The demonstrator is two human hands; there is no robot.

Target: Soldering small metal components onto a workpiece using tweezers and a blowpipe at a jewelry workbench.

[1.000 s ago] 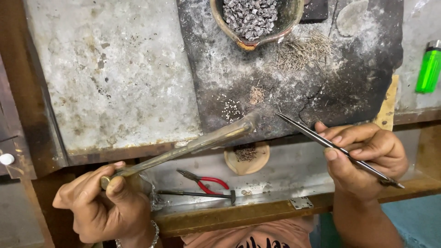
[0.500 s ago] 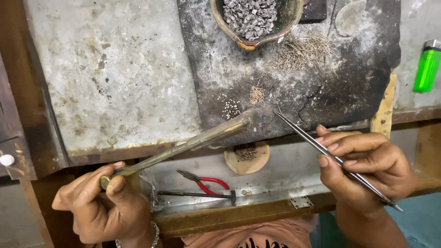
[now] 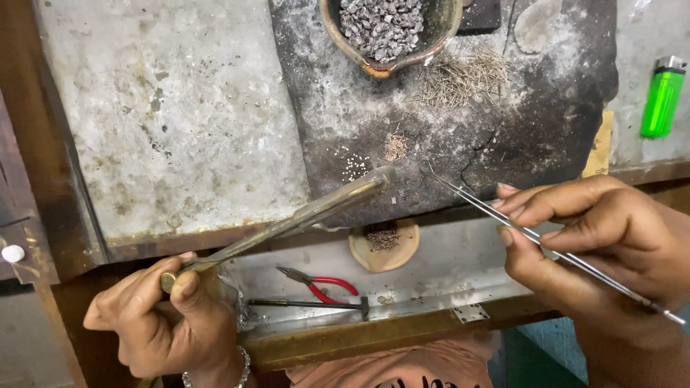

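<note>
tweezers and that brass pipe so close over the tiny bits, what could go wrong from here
1. The tweezers in the right hand end just above the small white beads; a slip might scatter them.
2. The brass blowpipe in the left hand points at the loose wire bits; a puff could blow them off the charred block.
3. The green lighter lies near that scorched area.

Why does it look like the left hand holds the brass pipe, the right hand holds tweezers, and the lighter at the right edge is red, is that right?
Not quite: the lighter is green, as the head view shows. The rest stands: the left hand holds the brass pipe, and the right hand holds the tweezers.
</note>
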